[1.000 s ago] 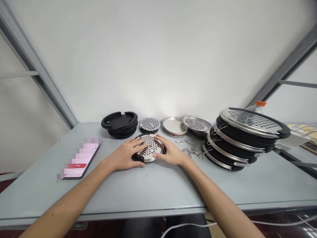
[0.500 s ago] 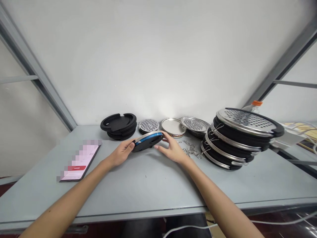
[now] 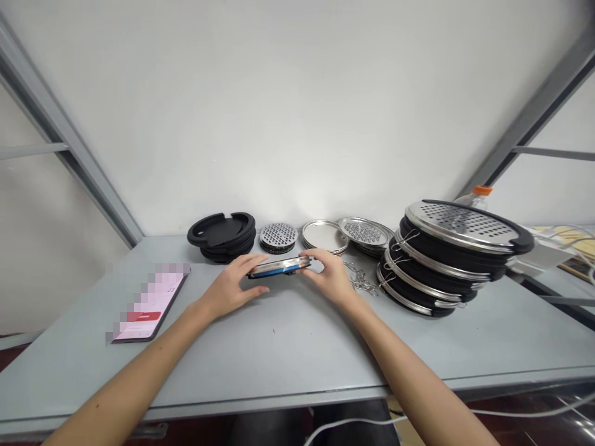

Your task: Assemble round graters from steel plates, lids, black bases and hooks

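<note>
A round disc piece (image 3: 281, 266) with a silvery metal rim, a blue band and a black underside is held nearly level, edge-on, above the table. My right hand (image 3: 331, 277) grips its right edge between fingers and thumb. At the left edge, my left hand (image 3: 232, 286) has its fingers over the rim; its thumb stretches out below, apart from the underside. Behind the disc lie a small perforated metal disc (image 3: 279, 235) on a stack, plain metal round plates (image 3: 324, 235) and a grater-like perforated plate (image 3: 365, 231). Wire clips (image 3: 360, 279) lie right of my right hand.
Black ring-shaped holders (image 3: 222, 232) are stacked back left. A tall leaning stack of black-and-metal graters (image 3: 453, 260) stands at right, a bottle with an orange cap (image 3: 481, 191) behind it. A phone (image 3: 151, 303) lies at left on the grey table (image 3: 279, 359).
The disc has tilted from slanting, underside showing, to nearly level. My left thumb has come off its edge and spread downward, while my left fingers have moved over the rim.
</note>
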`<state>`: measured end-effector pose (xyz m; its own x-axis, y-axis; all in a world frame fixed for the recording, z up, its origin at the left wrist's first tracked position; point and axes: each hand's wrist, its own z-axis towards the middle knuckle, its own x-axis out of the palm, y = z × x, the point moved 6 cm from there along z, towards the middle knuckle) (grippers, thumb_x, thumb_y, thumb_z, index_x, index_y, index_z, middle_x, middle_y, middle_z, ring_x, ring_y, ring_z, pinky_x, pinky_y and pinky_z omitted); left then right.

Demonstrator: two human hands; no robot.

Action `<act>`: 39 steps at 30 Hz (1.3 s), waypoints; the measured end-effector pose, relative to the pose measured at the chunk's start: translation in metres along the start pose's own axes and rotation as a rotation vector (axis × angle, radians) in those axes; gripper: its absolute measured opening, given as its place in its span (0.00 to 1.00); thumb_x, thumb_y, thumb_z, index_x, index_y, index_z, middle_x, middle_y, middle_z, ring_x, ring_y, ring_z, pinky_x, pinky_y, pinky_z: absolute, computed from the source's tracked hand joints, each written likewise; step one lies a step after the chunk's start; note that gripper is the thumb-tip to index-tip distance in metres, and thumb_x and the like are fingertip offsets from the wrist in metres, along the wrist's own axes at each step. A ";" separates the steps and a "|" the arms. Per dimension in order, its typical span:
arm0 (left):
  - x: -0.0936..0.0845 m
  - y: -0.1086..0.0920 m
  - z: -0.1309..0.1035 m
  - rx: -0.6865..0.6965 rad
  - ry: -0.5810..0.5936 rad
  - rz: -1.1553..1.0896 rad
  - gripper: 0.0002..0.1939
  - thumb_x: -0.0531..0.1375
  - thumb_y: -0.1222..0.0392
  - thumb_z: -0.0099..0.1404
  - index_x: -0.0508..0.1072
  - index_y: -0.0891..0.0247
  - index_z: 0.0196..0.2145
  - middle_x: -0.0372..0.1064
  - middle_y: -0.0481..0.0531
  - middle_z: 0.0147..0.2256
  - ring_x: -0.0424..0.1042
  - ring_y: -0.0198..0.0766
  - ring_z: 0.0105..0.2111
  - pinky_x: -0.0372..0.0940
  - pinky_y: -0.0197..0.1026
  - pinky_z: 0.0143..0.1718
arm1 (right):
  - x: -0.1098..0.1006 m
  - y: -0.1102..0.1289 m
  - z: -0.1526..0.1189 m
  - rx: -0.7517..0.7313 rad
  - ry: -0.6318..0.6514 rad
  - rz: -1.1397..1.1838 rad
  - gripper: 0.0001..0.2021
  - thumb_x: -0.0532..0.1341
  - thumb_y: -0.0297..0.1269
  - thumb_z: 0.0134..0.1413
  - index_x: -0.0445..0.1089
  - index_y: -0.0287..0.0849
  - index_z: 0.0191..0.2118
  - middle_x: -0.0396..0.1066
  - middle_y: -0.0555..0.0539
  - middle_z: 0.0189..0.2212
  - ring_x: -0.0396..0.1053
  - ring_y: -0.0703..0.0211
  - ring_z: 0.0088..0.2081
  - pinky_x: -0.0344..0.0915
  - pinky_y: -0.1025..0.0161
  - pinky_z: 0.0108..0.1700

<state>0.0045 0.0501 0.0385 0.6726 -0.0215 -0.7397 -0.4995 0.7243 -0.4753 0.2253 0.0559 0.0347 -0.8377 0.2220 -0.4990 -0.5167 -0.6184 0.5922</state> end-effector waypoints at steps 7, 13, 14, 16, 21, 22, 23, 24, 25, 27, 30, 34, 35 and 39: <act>0.003 -0.001 -0.003 0.108 -0.005 0.160 0.17 0.56 0.60 0.66 0.68 0.56 0.53 0.67 0.54 0.51 0.66 0.45 0.51 0.62 0.49 0.53 | 0.008 0.010 -0.002 -0.108 0.114 -0.092 0.12 0.62 0.33 0.50 0.71 0.46 0.43 0.73 0.45 0.40 0.69 0.51 0.43 0.66 0.53 0.47; 0.007 -0.002 -0.003 0.175 0.010 0.182 0.19 0.56 0.63 0.66 0.68 0.57 0.54 0.67 0.55 0.52 0.65 0.46 0.54 0.61 0.51 0.55 | 0.015 0.016 -0.002 -0.176 0.208 -0.088 0.23 0.64 0.30 0.44 0.69 0.45 0.50 0.68 0.42 0.52 0.64 0.47 0.53 0.61 0.48 0.56; 0.007 -0.002 -0.003 0.190 0.010 0.187 0.19 0.56 0.63 0.66 0.68 0.57 0.55 0.68 0.55 0.52 0.64 0.46 0.55 0.61 0.52 0.56 | 0.017 0.018 -0.003 -0.187 0.241 -0.077 0.26 0.64 0.31 0.43 0.68 0.45 0.52 0.66 0.41 0.54 0.63 0.47 0.55 0.59 0.47 0.57; 0.009 -0.002 -0.003 0.213 0.012 0.192 0.20 0.55 0.65 0.66 0.68 0.57 0.55 0.67 0.55 0.53 0.63 0.46 0.56 0.61 0.53 0.56 | 0.021 0.020 -0.005 -0.198 0.304 -0.055 0.29 0.66 0.35 0.43 0.65 0.43 0.55 0.63 0.39 0.57 0.61 0.46 0.57 0.57 0.46 0.59; 0.011 0.002 -0.004 0.218 0.032 0.193 0.21 0.56 0.66 0.66 0.67 0.57 0.56 0.67 0.56 0.53 0.66 0.44 0.53 0.64 0.51 0.53 | 0.028 0.026 -0.007 -0.208 0.404 -0.025 0.32 0.66 0.49 0.46 0.64 0.40 0.56 0.68 0.38 0.53 0.64 0.45 0.56 0.59 0.47 0.58; 0.011 0.003 -0.004 0.214 0.038 0.191 0.21 0.56 0.65 0.66 0.67 0.57 0.56 0.67 0.56 0.53 0.66 0.44 0.53 0.64 0.51 0.53 | 0.028 0.026 -0.007 -0.211 0.412 -0.024 0.31 0.65 0.49 0.48 0.65 0.40 0.56 0.68 0.38 0.53 0.64 0.45 0.56 0.60 0.47 0.57; 0.011 0.003 -0.004 0.206 0.044 0.186 0.21 0.56 0.65 0.66 0.67 0.56 0.56 0.67 0.55 0.53 0.66 0.44 0.53 0.64 0.51 0.53 | 0.028 0.027 -0.007 -0.213 0.416 -0.026 0.30 0.65 0.49 0.48 0.65 0.40 0.56 0.68 0.38 0.53 0.64 0.45 0.55 0.60 0.47 0.57; 0.011 0.003 -0.004 0.197 0.051 0.179 0.21 0.56 0.65 0.66 0.66 0.56 0.56 0.66 0.55 0.54 0.66 0.44 0.53 0.63 0.51 0.54 | 0.027 0.027 -0.007 -0.216 0.416 -0.028 0.30 0.65 0.49 0.49 0.65 0.40 0.56 0.68 0.38 0.53 0.65 0.45 0.55 0.60 0.48 0.57; 0.012 0.004 -0.004 0.185 0.061 0.172 0.21 0.56 0.65 0.66 0.66 0.56 0.56 0.66 0.55 0.54 0.65 0.44 0.54 0.63 0.51 0.54 | 0.027 0.028 -0.006 -0.221 0.416 -0.031 0.29 0.64 0.49 0.49 0.65 0.40 0.56 0.69 0.38 0.53 0.65 0.45 0.55 0.61 0.48 0.57; 0.013 0.004 -0.004 0.153 0.101 0.160 0.23 0.57 0.63 0.65 0.65 0.55 0.58 0.64 0.55 0.56 0.63 0.45 0.56 0.61 0.52 0.56 | 0.027 0.030 -0.006 -0.235 0.420 -0.040 0.29 0.64 0.50 0.49 0.65 0.40 0.55 0.69 0.38 0.52 0.65 0.45 0.55 0.61 0.48 0.56; 0.017 0.004 -0.005 0.097 0.180 0.154 0.30 0.63 0.54 0.61 0.62 0.55 0.60 0.59 0.55 0.60 0.59 0.49 0.59 0.57 0.54 0.59 | 0.029 0.032 -0.006 -0.262 0.439 -0.054 0.29 0.65 0.51 0.48 0.67 0.40 0.54 0.69 0.38 0.52 0.66 0.45 0.54 0.61 0.49 0.55; 0.021 0.005 -0.007 0.060 0.254 0.166 0.34 0.62 0.47 0.61 0.58 0.53 0.62 0.55 0.54 0.62 0.55 0.49 0.61 0.55 0.55 0.59 | 0.033 0.030 -0.007 -0.266 0.453 -0.073 0.29 0.67 0.51 0.44 0.68 0.41 0.51 0.70 0.38 0.50 0.67 0.45 0.53 0.61 0.50 0.55; 0.022 0.005 -0.007 0.062 0.260 0.171 0.34 0.62 0.47 0.61 0.57 0.52 0.62 0.55 0.54 0.62 0.55 0.49 0.61 0.55 0.55 0.59 | 0.033 0.028 -0.007 -0.264 0.452 -0.076 0.29 0.68 0.50 0.44 0.69 0.41 0.51 0.70 0.39 0.50 0.67 0.45 0.53 0.61 0.50 0.55; 0.023 0.006 -0.008 0.076 0.263 0.200 0.34 0.62 0.47 0.61 0.56 0.52 0.62 0.55 0.54 0.62 0.55 0.49 0.61 0.55 0.54 0.59 | 0.034 0.027 -0.008 -0.260 0.442 -0.087 0.30 0.70 0.48 0.41 0.69 0.41 0.51 0.69 0.39 0.51 0.66 0.46 0.53 0.61 0.51 0.56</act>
<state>0.0128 0.0487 0.0144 0.3968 -0.0440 -0.9168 -0.5586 0.7810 -0.2792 0.1847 0.0409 0.0289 -0.6101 -0.0237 -0.7920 -0.4729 -0.7910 0.3880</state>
